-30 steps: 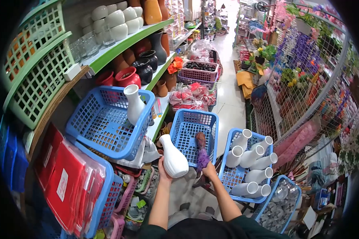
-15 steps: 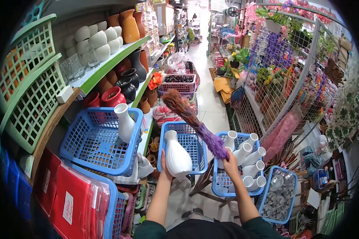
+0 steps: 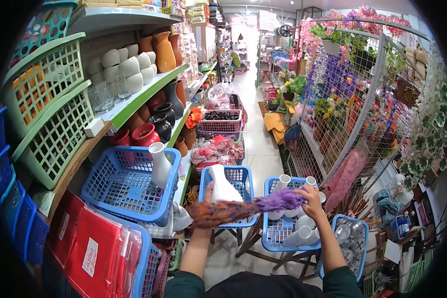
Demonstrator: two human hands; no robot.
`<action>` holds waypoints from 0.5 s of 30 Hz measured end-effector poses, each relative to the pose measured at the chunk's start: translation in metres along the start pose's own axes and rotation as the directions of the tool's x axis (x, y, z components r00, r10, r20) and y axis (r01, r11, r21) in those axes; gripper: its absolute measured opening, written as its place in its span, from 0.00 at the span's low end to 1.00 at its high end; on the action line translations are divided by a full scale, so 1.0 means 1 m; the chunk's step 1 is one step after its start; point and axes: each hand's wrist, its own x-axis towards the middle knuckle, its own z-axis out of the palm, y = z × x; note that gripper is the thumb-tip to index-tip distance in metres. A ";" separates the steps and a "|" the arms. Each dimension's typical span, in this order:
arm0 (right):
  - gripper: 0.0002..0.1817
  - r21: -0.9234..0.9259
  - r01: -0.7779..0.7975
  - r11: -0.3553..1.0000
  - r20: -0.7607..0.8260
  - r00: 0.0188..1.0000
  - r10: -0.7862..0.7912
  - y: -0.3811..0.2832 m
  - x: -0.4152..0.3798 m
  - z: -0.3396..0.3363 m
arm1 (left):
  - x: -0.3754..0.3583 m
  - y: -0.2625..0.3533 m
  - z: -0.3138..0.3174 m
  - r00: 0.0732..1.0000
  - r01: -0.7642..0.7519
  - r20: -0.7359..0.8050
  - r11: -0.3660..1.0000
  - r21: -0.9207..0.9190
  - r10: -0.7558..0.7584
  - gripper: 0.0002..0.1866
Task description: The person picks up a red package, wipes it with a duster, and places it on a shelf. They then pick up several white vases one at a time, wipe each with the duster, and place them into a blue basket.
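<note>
My left hand (image 3: 208,192) is wrapped around a white ribbed vase (image 3: 223,187), tilted over the middle blue basket (image 3: 252,186). A fluffy duster (image 3: 243,210), brown and orange at one end and purple at the other, lies across in front of the vase and covers its lower part and most of my left hand. Closed on the purple end is my right hand (image 3: 311,201), above the right blue basket (image 3: 266,233), where several white vases (image 3: 299,237) lie or lean. Another white vase (image 3: 160,166) leans in the left blue basket (image 3: 121,185).
Shelves on the left carry white bowls (image 3: 129,67), glasses (image 3: 102,99) and dark and red vases (image 3: 145,134). Red packets (image 3: 92,248) lie low left. A basket of clear glass pieces (image 3: 350,243) stands right, near a wire rack (image 3: 352,109). A tiled aisle (image 3: 257,134) runs ahead.
The duster has swung from pointing up and forward to lying level across the vase. My right hand has moved slightly right. The camera view has shifted a little.
</note>
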 end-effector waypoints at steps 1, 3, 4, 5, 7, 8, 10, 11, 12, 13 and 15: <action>0.23 0.010 -0.032 0.999 0.007 0.999 0.032 -0.004 0.005 0.005 | 0.001 -0.002 0.002 1.000 -0.005 0.002 1.000 0.002 0.005 0.34; 0.24 -0.018 -0.047 0.999 -0.003 0.999 0.047 -0.002 0.014 0.017 | 0.011 -0.015 0.009 0.973 -0.174 -0.098 0.943 0.284 0.208 0.36; 0.24 -0.017 -0.043 0.999 -0.005 0.999 0.043 0.001 0.018 0.024 | 0.014 -0.022 0.012 0.941 -0.236 -0.126 0.876 0.421 0.314 0.36; 0.24 -0.054 -0.044 0.998 -0.050 0.998 0.041 0.003 0.023 0.030 | 0.014 -0.025 0.016 0.897 -0.282 -0.138 0.786 0.551 0.419 0.37; 0.25 -0.121 -0.086 0.989 -0.071 0.994 0.078 -0.001 0.034 0.032 | -0.009 -0.026 0.083 0.995 -0.094 0.002 0.961 0.262 0.097 0.30; 0.25 -0.120 -0.083 0.989 -0.071 0.995 0.075 -0.002 0.035 0.035 | -0.010 -0.025 0.084 0.996 -0.092 0.039 0.957 0.275 0.085 0.29; 0.25 -0.091 -0.123 0.988 -0.123 0.986 0.112 0.001 0.039 0.044 | -0.015 -0.024 0.089 0.999 -0.049 0.029 0.956 0.290 0.042 0.29; 0.23 -0.083 -0.106 0.991 -0.133 0.987 0.094 0.003 0.038 0.047 | -0.016 -0.026 0.095 0.996 -0.084 -0.009 0.946 0.312 0.091 0.29; 0.23 -0.081 -0.099 0.992 -0.133 0.987 0.088 0.006 0.037 0.048 | -0.016 -0.026 0.098 0.989 -0.119 -0.047 0.935 0.334 0.142 0.29; 0.23 -0.078 -0.068 0.995 -0.109 0.992 0.060 0.004 0.034 0.045 | -0.016 -0.018 0.072 0.998 -0.057 0.002 0.946 0.318 0.060 0.34; 0.20 -0.048 -0.036 0.998 -0.073 0.997 0.033 -0.001 0.029 0.039 | -0.022 -0.014 0.072 0.997 -0.072 -0.015 0.949 0.306 0.080 0.33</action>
